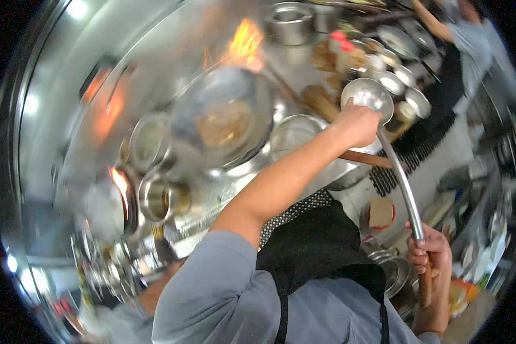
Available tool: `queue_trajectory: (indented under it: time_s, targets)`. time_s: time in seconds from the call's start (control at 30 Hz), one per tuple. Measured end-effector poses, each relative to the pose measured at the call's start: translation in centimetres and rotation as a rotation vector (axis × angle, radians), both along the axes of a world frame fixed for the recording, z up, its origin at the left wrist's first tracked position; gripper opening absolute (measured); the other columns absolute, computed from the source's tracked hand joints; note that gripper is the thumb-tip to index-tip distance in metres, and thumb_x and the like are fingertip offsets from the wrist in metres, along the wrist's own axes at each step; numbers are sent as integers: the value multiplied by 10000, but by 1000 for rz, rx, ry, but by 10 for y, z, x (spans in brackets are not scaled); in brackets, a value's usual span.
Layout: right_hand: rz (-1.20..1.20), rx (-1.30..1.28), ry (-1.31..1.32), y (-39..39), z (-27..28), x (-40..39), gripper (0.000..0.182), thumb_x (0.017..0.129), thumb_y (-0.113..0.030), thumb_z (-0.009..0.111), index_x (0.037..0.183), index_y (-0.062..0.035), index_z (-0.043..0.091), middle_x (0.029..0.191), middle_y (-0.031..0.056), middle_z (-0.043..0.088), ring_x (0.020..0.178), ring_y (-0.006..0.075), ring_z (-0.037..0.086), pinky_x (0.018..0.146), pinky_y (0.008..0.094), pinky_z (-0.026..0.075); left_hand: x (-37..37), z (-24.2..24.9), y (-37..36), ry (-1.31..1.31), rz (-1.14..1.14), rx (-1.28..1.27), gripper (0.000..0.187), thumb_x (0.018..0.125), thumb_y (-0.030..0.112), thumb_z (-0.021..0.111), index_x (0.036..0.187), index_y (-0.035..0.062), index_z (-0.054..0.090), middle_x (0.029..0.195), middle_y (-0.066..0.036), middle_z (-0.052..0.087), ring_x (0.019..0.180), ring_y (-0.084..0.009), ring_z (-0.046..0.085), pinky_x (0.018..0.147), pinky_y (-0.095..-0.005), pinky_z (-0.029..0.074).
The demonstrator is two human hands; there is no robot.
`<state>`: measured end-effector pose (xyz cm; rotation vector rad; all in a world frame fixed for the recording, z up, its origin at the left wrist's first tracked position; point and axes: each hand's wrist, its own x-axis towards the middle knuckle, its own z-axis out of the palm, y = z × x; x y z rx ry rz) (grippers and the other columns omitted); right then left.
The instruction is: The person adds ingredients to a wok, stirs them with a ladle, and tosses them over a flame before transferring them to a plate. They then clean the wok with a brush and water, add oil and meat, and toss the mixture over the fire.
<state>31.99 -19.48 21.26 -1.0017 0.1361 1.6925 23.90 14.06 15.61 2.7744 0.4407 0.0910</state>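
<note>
My right hand (429,250), at lower right, is closed around the wooden end of a long metal ladle (406,186). The ladle slants up and away from me, its round bowl beyond my other hand. My left hand (358,125) is curled at the near rim of that bowl, thumb toward its inside; the fingertips are partly hidden and I cannot tell what they hold. A wooden handle (368,159) passes just below my left wrist. Left of the arm, a large wok (180,114) holds brownish food, blurred, with a tall flame (245,43) behind it.
Several small seasoning bowls (391,84) stand beyond the ladle. A large pot (290,24) sits at the back. Left of me are a metal pot (155,199) and a second flame (119,183). A co-worker (470,46) stands at upper right, another person's arm (157,286) at lower left.
</note>
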Motion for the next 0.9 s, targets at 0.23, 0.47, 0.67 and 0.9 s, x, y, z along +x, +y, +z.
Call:
queue_trajectory:
  time_s: [0.23,0.47,0.67,0.9]
  targets:
    - [577,155,-327,203,-52,-74,318,905,-111,550,1208,-39,487,623,-20,452,396,74,358,343,226,298,-243,-40,42,-423,810,137,336,838,255,647,1075,18,651,1044,-195,656,1038,-349,594,911,-475,453]
    - [1076,281,-955,376,-121,-123,144,874,-92,597,996,-35,545,637,-1,474,461,108,448,398,296,391,-310,-124,8,-146,964,207,356,872,327,626,1067,30,650,1005,-169,661,1017,-356,578,901,-454,456]
    - [1376,520,-1391,381,-91,-108,208,829,-125,614,970,24,579,610,109,543,461,184,554,402,352,435,-302,-139,5,-262,1042,318,262,885,297,605,926,42,652,948,-138,644,1001,-322,567,917,-427,435]
    - [1197,693,-1835,412,-122,-92,381,773,-110,550,1131,17,586,1039,286,636,1011,449,599,867,465,480,-299,-148,10,-256,1026,302,228,895,267,587,878,46,640,914,-141,633,975,-326,564,894,-445,433]
